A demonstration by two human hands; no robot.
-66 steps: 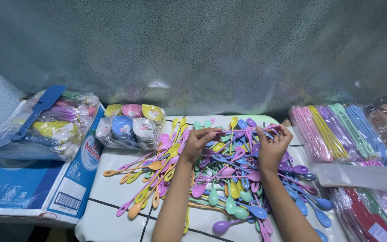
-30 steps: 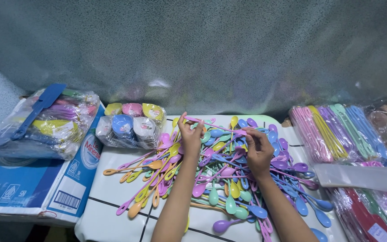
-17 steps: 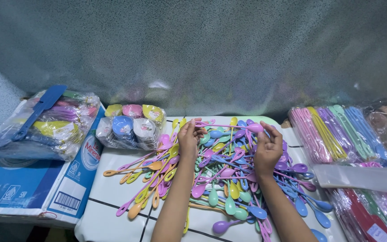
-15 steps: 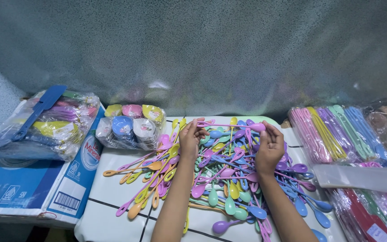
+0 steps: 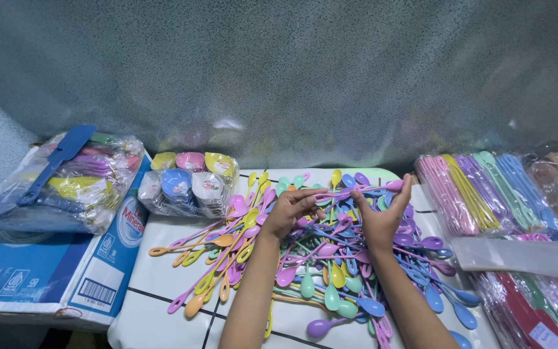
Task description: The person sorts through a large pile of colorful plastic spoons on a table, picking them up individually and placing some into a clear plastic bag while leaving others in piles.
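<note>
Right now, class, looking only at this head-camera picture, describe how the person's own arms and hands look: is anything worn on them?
Both forearms come up from the bottom edge bare, with no sleeve in view. The left hand and the right hand wear no gloves. No watch, bracelet or ring shows on the wrists or fingers that can be seen. The nails look short and unpainted, though they are small in this view.

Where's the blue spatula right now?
In the head view, the blue spatula lies far left on a clear bag of utensils, atop the blue carton.
</note>
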